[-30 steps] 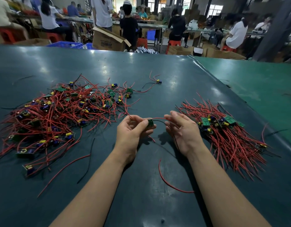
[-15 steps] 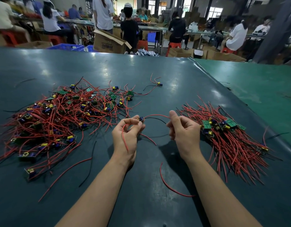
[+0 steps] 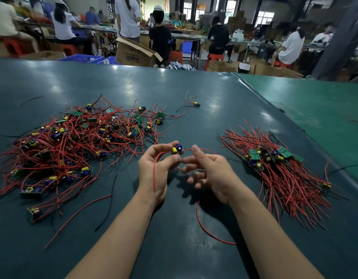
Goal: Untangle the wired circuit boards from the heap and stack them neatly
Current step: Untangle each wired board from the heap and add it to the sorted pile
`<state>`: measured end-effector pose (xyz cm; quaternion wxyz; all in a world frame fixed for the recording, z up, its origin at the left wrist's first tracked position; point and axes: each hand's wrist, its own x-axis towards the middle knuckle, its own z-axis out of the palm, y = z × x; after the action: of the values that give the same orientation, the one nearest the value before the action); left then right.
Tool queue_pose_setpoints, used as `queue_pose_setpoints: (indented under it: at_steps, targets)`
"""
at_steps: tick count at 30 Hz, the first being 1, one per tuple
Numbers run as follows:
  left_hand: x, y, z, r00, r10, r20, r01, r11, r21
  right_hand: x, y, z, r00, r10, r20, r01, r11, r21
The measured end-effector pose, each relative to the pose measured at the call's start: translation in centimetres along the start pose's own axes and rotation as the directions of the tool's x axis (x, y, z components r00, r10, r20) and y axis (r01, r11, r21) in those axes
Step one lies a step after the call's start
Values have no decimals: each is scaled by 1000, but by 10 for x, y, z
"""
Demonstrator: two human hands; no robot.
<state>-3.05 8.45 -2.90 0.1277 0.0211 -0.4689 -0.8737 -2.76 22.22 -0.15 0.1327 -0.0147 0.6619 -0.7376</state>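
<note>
Loose red wire [image 3: 206,228], curled on the table [image 3: 194,87] between the forearms. Left hand [image 3: 154,172]: fingertips pinch one circuit board [image 3: 177,149], raised mid-table. Right hand [image 3: 210,172]: fingers loosely spread, red lead at index tip. Tangled heap [image 3: 73,141] left; aligned stack [image 3: 274,162] right. Stray board [image 3: 196,104] beyond.

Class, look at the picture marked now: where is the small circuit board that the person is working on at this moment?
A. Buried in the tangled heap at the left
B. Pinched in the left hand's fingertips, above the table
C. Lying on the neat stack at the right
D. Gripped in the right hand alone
B: the left hand pinches the circuit board at its fingertips, between the tangled heap and the neat stack, while the right hand is open beside it.
</note>
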Motion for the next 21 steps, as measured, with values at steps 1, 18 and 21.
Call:
queue_pose_setpoints:
  at_steps: [1, 18, 21]
  targets:
    - [-1, 0, 0, 999, -4, 35, 3, 1000, 28, 1, 2, 2, 1000, 7, -26, -7, 1000, 8]
    - [1, 4, -1, 981, -147, 124, 142, 989, 52, 3, 4, -4, 973, -209, -100, 229, 938, 261]
    - [-1, 5, 1, 980, -148, 136, 133, 985, 114, 3, 2, -5, 964, -220, -147, 250, 940, 232]
